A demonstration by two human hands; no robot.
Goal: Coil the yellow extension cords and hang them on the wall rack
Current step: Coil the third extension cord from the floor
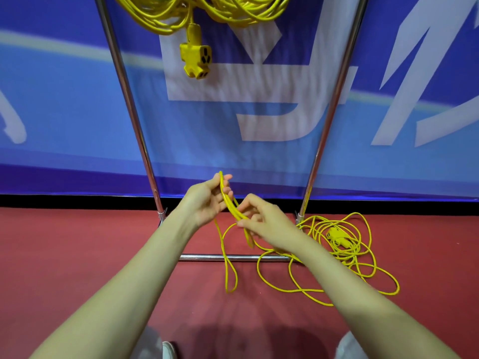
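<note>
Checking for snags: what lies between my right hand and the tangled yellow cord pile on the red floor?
Head view: slack yellow cord trails from the right hand across the chrome floor bar to the pile.

- The scene is bright and evenly lit from above, with strongly saturated colours.
- A soft, diffuse shadow lies on the red floor [77, 255] at its near edge, between the person's legs.
- Thin streaks of glare run along the chrome rack poles [128, 99].
- Wide-angle distortion makes the poles splay outward towards the top, and the lower edge of the blue banner [259, 161] bows.
- A rippled moiré pattern runs across the banner's white lettering.
- The left hand [207, 200], the right hand [261, 218] and the loose cord [324, 255] on the floor are crisp, without hard shadows.
- The hanging cords [207, 9] at the top look slightly soft, and the far left and right of the frame are smeared.
</note>
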